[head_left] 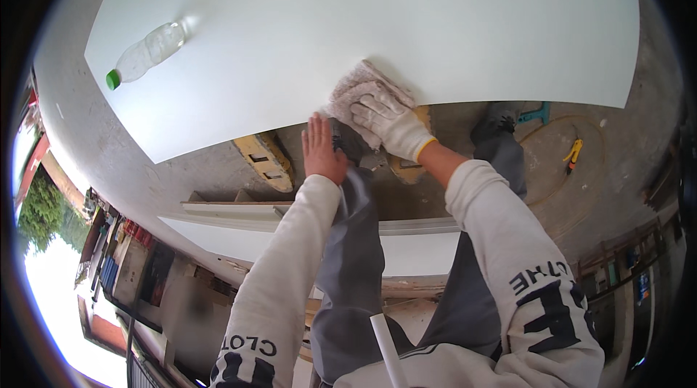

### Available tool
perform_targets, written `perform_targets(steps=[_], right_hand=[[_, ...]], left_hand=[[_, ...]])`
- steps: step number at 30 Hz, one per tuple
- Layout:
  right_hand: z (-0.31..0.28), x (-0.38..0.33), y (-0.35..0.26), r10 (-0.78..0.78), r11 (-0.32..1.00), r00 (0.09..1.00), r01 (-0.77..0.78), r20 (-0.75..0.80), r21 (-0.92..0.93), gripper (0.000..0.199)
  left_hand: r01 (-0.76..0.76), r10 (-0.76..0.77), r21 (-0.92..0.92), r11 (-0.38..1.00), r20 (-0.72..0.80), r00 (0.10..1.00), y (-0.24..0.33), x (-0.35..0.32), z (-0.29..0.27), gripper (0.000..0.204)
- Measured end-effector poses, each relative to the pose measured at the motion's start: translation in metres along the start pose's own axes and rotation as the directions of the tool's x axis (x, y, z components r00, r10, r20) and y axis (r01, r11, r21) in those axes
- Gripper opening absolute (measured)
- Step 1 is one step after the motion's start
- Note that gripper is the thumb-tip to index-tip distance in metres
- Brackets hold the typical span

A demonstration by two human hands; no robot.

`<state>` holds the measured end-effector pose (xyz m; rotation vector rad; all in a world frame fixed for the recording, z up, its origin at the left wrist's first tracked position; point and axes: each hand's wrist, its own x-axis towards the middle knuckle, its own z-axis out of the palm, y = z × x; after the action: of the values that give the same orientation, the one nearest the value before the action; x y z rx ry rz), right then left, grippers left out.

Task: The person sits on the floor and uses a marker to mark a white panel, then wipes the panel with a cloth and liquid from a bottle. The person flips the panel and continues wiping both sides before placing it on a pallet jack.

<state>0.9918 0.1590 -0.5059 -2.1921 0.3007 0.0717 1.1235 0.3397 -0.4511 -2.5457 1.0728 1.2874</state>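
Observation:
A large white panel (pixel 450 32) spreads out in front of me. My right hand (pixel 385 121), in a white work glove with a yellow cuff edge, presses a pinkish-grey folded cloth (pixel 370 83) onto the panel's near edge. Its fingers curl over the cloth. Bare and ungloved, my left hand (pixel 321 152) rests at that same edge just left of the cloth, its fingers stretched out flat. A clear plastic bottle (pixel 149 52) with a green cap lies on its side at the panel's left.
Yellow blocks (pixel 266 161) stand below the panel's near edge. More boards (pixel 414 251) lie stacked behind my legs. On the floor at right are a yellow air blow gun (pixel 573 156) with a hose and a teal tool (pixel 534 113). Shelving (pixel 116 264) lines the left.

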Motion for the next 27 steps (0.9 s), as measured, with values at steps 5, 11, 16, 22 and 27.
perform_targets(steps=[5, 11, 16, 22, 27], right_hand=[[-0.058, -0.035, 0.043, -0.161, 0.966, 0.964, 0.198, 0.213, -0.166, 0.041], [-0.13, -0.078, 0.057, 0.055, 0.816, 0.907, 0.2, 0.417, -0.542, 0.045], [-0.052, -0.015, 0.013, -0.067, 0.823, 0.882, 0.312, 0.466, -0.474, 0.045], [0.119, 0.146, -0.101, -0.299, 0.879, 0.895, 0.394, 0.332, -0.27, 0.045], [0.128, 0.214, -0.192, -0.157, 0.897, 0.788, 0.366, 0.595, -0.247, 0.054]], left_hand=[[0.221, -0.509, -0.568, 0.793, -0.419, 0.752, -0.181, 0.022, -0.122, 0.092], [-0.148, -0.445, -0.688, 0.71, -0.602, 0.663, -0.245, 0.07, -0.298, 0.122], [-0.378, -0.31, -0.691, 0.616, -0.654, 0.69, -0.264, 0.113, -0.324, 0.122], [-0.268, -0.216, -0.636, 0.723, -0.577, 0.788, -0.267, 0.128, -0.344, 0.101], [-0.118, -0.304, -0.726, 0.677, -0.422, 0.854, -0.25, 0.134, -0.334, 0.085]])
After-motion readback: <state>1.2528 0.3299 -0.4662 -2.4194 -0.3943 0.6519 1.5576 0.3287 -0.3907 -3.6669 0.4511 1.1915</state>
